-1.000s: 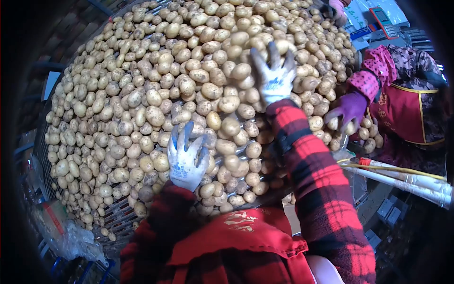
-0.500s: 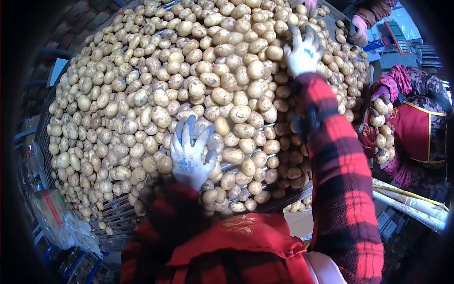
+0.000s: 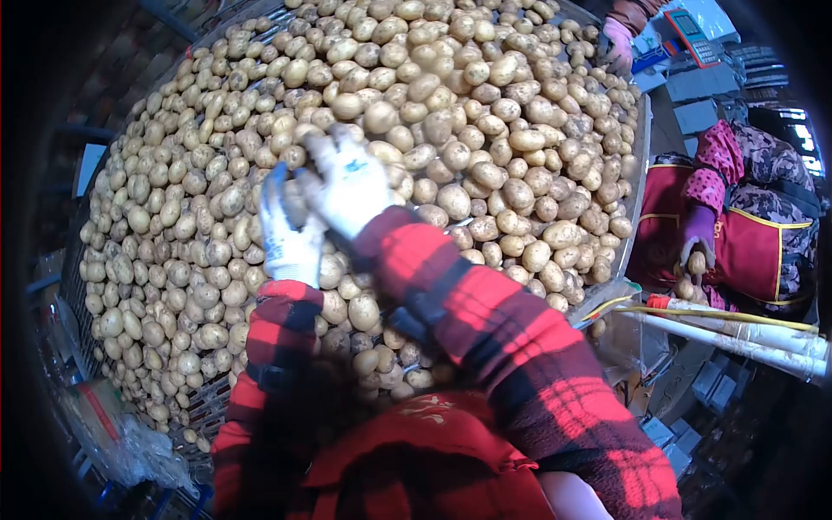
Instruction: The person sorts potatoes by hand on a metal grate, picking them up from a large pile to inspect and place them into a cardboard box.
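Fingers [image 3: 275,192] of the gloved left hand [image 3: 293,251] point away from the body, spread well apart from the thumb. Just to their right is the gloved right hand [image 3: 354,191], its blurred fingers angled toward the left ones so that the two hands nearly meet; whether it grips anything cannot be told. Potatoes [image 3: 182,247] lie all around the fingers: heaped beyond them, spread thickly to both sides, and in a smaller patch on the near side, between the plaid sleeves [image 3: 529,355]. They cover most of a wide surface [image 3: 640,173], whose edge runs well to the right of the fingers; slats show on the near left. Closer to the body than the fingers is a red apron [image 3: 416,438].

Well to the right of the fingers, a co-worker's purple-gloved hand [image 3: 696,234] holds a few potatoes in front of a dark red apron. Another person's pink-gloved hand [image 3: 618,45] is at the far right corner of the heap, near a red-edged device [image 3: 692,39]. White tubes [image 3: 728,336] stretch off to the near right of the fingers, and a plastic bag [image 3: 143,451] lies well off on the near left.
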{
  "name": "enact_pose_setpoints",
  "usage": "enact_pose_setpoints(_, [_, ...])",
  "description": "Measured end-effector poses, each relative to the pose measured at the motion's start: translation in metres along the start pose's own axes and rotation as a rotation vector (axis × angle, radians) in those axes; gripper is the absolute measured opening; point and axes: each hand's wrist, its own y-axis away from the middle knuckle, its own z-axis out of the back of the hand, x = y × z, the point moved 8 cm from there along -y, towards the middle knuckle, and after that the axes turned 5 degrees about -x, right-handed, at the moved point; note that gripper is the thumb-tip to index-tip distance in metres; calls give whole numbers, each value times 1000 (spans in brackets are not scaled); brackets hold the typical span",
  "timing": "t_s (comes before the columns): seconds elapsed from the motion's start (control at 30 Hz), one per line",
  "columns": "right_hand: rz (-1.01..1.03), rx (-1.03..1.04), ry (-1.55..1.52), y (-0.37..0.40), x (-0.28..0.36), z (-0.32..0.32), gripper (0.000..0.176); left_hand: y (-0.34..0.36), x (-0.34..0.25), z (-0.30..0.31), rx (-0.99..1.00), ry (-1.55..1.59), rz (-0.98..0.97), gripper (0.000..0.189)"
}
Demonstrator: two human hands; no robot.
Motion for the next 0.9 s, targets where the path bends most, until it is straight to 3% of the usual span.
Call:
enact_pose_setpoints(0.07, [-47,-122,-191,13,9,-15,51,-3,-2,22,-104,-98,-71,83])
enact_pose_setpoints(0.1, [-65,-67,-226,22,11,-23,52,-1,-2,31,-117,-113,-134,78])
enact_pose_setpoints(0.13, [12,15,-132,30,21,-29,56,3,-4,43,-74,-436,-208,73])
enact_pose_setpoints(0.23, [160,-63,-91,65,52,-19,62,17,32,67,-21,-709,-191,71])
enact_pose_setpoints(0.27, [165,78,-95,75,60,-13,59,20,39,71,18,-627,-176,75])
enact_pose_setpoints(0.33, [298,108,-127,104,77,-3,57,37,44,69,55,-713,-237,82])
enact_pose_setpoints(0.4, [395,189,-27,145,89,0,51,52,70,56,116,-965,-302,93])
enact_pose_setpoints(0.47, [388,334,-34,172,90,16,50,52,34,60,223,-832,-178,95])
enact_pose_setpoints(0.57, [441,436,-118,202,77,45,57,60,35,65,147,-739,-243,82])
enact_pose_setpoints(0.67, [389,355,-103,209,54,90,55,77,37,69,183,-645,-205,72])
enact_pose_setpoints(0.73, [317,372,16,211,36,118,57,88,35,80,93,-498,-117,68])
enact_pose_setpoints(0.83, [283,400,150,239,11,139,62,104,34,104,136,-379,3,62])
enact_pose_setpoints(0.9, [288,470,230,259,1,140,64,114,27,114,211,-433,-15,56])
